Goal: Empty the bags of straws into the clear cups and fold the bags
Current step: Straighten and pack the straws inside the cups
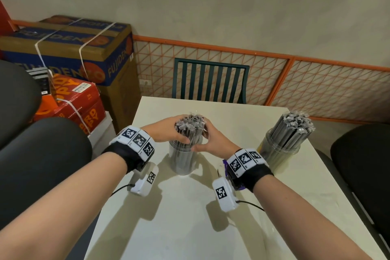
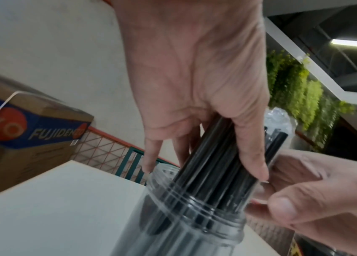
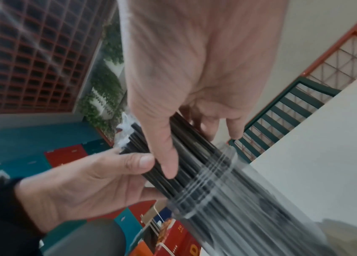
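A clear cup [image 1: 181, 161] stands mid-table with a bundle of black straws [image 1: 190, 127] upright in it, their crinkled clear wrapper ends on top. My left hand [image 1: 166, 131] curls round the bundle from the left and my right hand [image 1: 212, 138] from the right, both just above the cup rim. In the left wrist view my left hand's fingers [image 2: 251, 155] wrap the straws [image 2: 212, 166] above the cup [image 2: 186, 218]. The right wrist view shows my right hand's thumb [image 3: 164, 152] on the straws [image 3: 190, 166]. A second clear cup [image 1: 276, 152] full of straws [image 1: 292, 127] stands to the right. No bag shows.
The white table [image 1: 190, 217] has a green slatted chair [image 1: 210, 81] at its far edge. Stacked cardboard boxes [image 1: 84, 53] stand at the left. Black chair seats [image 1: 363, 164] flank the table. An orange mesh fence [image 1: 316, 82] runs along the wall.
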